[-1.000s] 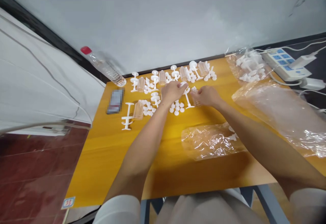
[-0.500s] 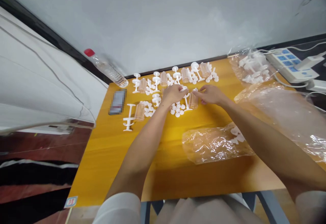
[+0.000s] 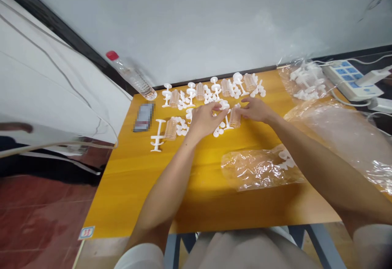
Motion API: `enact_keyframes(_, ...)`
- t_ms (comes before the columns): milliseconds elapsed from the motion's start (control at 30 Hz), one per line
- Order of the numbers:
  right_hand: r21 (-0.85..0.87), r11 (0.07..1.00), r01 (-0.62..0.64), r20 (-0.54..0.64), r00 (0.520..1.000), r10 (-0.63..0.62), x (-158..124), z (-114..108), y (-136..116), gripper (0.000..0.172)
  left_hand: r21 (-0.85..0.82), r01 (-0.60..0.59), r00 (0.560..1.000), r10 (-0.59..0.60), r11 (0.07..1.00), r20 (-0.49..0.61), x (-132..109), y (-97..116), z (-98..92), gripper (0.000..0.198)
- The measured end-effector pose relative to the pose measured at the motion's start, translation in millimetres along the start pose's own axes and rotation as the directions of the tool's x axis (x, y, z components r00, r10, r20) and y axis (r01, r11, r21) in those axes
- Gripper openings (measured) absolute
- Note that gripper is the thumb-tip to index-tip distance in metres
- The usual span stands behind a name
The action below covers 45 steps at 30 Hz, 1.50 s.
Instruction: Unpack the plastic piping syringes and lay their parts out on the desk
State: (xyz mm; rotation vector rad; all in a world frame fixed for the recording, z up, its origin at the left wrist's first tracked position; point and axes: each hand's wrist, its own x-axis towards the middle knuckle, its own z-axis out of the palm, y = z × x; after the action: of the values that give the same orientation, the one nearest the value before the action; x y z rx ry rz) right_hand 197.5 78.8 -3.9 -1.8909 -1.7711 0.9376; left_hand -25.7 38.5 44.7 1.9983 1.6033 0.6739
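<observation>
My left hand (image 3: 206, 118) is closed, thumb and fingers pinching the disc end of a white plunger-like piece (image 3: 224, 105). That piece's stem runs down to a crossbar on the table. Beside it stands a clear plastic tube (image 3: 235, 117), with small white parts at its top. My right hand (image 3: 256, 110) is just right of this tube, thumb and forefinger apart; whether a fingertip touches the tube is unclear. Small white caps (image 3: 218, 130) lie below my left hand, which partly covers them. Another plunger-like piece (image 3: 157, 135) and clear tube (image 3: 170, 129) lie to the left.
Along the back edge runs a row of similar white pieces (image 3: 215, 87) and tubes (image 3: 200, 91). A bottle (image 3: 134, 77), a phone (image 3: 143, 117), clear bags (image 3: 260, 169) and a power strip (image 3: 352, 79) are around. Another person's hand (image 3: 16, 127) shows at far left.
My right hand's fingers have drawn slightly back from the tube's top. My left hand has turned, its thumb now under the white disc. At far left, another person's hand has appeared.
</observation>
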Motion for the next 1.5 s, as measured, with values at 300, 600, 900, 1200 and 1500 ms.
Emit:
enact_keyframes(300, 0.021, 1.000, 0.005, -0.013, 1.000, -0.005, -9.7, -4.0, -7.3, 0.061, 0.021, -0.072, 0.994, 0.070, 0.997, 0.080, -44.2, 0.9, 15.6, 0.020)
enact_keyframes(600, -0.146, 0.989, 0.003, -0.077, 0.997, -0.015, -48.5, -36.1, -2.4, 0.056, -0.058, -0.154, 0.988, 0.155, 0.986, 0.022, -84.8, 0.1, 10.7, 0.020)
enact_keyframes(900, -0.499, 0.862, -0.091, -0.475, 0.861, -0.184, -221.4, -39.9, 82.6, 0.044, -0.425, 0.125, 0.892, 0.086, 0.897, 0.444, -145.2, -18.4, 35.9, 0.014)
enact_keyframes(1200, 0.454, 0.889, -0.066, -0.421, 0.863, 0.279, -214.0, -10.0, 108.5, 0.053, -0.465, -0.050, 0.942, 0.197, 0.884, 0.273, -153.3, -35.5, 65.4, 0.024)
enact_keyframes(1500, 0.459, 0.871, 0.172, -0.550, 0.825, 0.128, -219.2, -19.5, 74.1, 0.043, -0.424, -0.071, 0.980, 0.143, 0.903, 0.140, -155.3, -61.4, 61.5, 0.031)
